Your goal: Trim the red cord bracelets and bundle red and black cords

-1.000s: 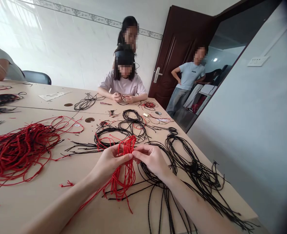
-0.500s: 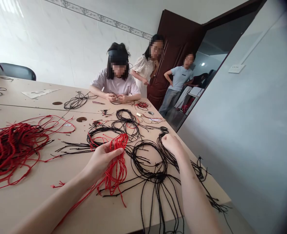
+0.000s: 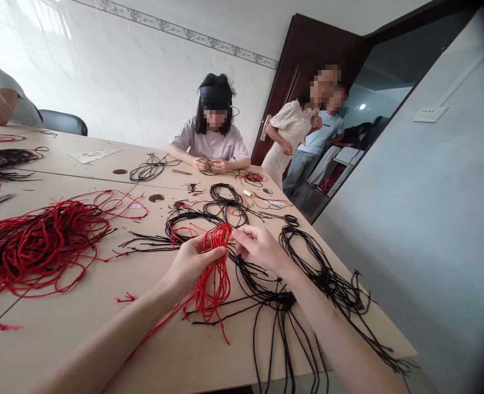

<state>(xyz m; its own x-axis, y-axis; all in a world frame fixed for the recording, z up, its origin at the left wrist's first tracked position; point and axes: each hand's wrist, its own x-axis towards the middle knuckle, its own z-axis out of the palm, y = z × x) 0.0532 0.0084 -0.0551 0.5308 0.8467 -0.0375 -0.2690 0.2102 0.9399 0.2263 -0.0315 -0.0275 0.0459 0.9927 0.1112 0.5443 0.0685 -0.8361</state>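
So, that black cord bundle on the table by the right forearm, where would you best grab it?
Probably at the gathered waist of the black cord bundle, where every strand bunches together. Loops fan out beyond it, and loose ends trail toward the near table edge. Come down from its left, since the right forearm lies along its right side.

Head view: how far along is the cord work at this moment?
Looks done: a bunch of red cords is gathered in the left hand. In hand: the right hand has its fingertips at the bunch's top. Left: the big red tangle and the black cords lie loose on the table.
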